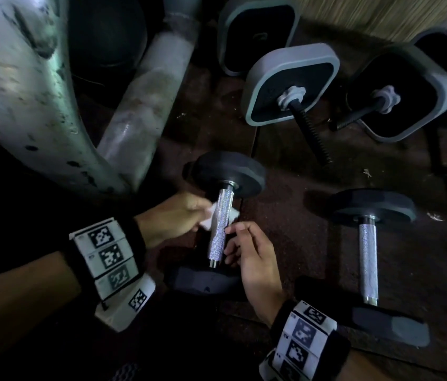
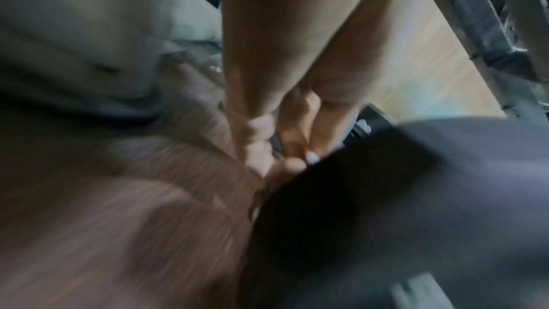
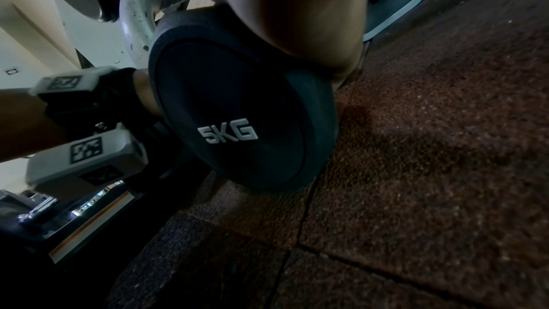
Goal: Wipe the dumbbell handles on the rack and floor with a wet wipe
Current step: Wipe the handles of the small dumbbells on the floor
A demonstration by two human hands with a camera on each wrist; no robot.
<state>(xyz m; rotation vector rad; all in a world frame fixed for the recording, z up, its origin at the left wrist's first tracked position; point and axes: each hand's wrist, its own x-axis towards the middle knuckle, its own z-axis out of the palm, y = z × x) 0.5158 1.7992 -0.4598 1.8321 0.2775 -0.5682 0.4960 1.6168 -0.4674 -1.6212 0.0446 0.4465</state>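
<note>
A 5 kg dumbbell lies on the rubber floor, its knurled steel handle [image 1: 220, 229] running between two dark heads [image 1: 227, 171]. My left hand [image 1: 201, 215] pinches a white wet wipe [image 1: 208, 220] against the handle's upper part; a corner of the wipe shows on the handle's far side. My right hand [image 1: 229, 243] lies on the handle's right side, bent fingertips touching the metal lower down. In the right wrist view the near head marked 5KG [image 3: 237, 114] fills the middle and my fingers are hidden. The left wrist view is blurred, showing fingers [image 2: 291, 140] bunched by a dark head [image 2: 386, 196].
A second dumbbell [image 1: 367, 257] of the same kind lies to the right. Two adjustable dumbbells with square grey-rimmed plates [image 1: 291, 83] [image 1: 398, 92] sit farther back. The rack's chipped grey tubes [image 1: 24, 78] rise at the left, close to my left hand.
</note>
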